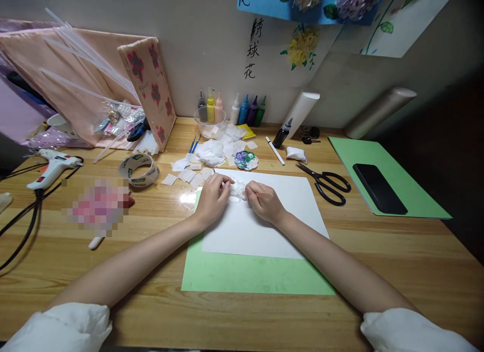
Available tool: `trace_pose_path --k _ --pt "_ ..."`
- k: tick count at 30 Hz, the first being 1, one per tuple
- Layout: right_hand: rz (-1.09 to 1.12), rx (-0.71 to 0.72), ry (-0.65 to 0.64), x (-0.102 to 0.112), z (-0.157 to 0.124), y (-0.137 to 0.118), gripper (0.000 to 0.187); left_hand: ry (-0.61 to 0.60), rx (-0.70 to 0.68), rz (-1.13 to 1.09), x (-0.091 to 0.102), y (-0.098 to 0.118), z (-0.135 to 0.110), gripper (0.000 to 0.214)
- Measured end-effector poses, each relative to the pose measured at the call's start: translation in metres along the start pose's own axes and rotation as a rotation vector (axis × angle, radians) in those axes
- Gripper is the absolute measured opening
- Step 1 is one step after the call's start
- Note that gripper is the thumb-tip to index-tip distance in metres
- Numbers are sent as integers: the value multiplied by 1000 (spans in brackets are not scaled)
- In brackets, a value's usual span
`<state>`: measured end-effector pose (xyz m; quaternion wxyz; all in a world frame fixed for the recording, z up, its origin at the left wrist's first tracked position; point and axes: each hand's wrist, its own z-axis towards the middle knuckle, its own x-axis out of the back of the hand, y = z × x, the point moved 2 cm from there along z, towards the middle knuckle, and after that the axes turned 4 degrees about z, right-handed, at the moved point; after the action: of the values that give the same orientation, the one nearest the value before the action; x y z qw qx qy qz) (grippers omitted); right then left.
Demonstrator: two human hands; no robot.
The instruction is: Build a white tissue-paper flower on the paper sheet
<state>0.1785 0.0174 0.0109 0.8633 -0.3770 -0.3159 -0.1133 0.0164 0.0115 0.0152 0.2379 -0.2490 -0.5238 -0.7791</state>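
Observation:
A bunch of crumpled white tissue paper [237, 190] lies on the upper part of a white paper sheet [260, 236]. My left hand [215, 196] is closed at the left side of the bunch, its thumb and fingers pinched against the tissue. From the right, my right hand [263, 200] also pinches at the tissue's edge with curled fingers. The exact bits between the fingertips are hidden. Beneath the white sheet is a green sheet [257, 276], showing along the front and left.
Loose tissue squares [187, 175] lie behind my left hand, near a paint palette [246, 160] and a clear bowl [209, 120]. Black scissors [328, 183] and a phone [380, 189] lie to the right. Leftward are a tape roll [139, 170] and a glue gun [55, 165] with its cable.

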Motion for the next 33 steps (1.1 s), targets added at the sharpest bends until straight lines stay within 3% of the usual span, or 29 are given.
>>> trace_pose_path --k 5,10,16,24,27,33 --pt "55 -65 29 1 -1 2 25 12 -7 -10 1 0 0 16" --pt "73 -2 120 5 -5 0 29 8 7 -19 1 0 0 15" --pt "16 27 72 3 -4 0 25 11 10 -20 0 -2 -1 15" --pt "32 -146 72 0 -1 2 25 11 15 -26 1 1 -1 15" --pt "55 -152 78 0 0 2 26 9 16 -22 1 1 -1 16" --pt "49 -8 193 6 -7 0 31 136 21 159 29 -21 14 16"
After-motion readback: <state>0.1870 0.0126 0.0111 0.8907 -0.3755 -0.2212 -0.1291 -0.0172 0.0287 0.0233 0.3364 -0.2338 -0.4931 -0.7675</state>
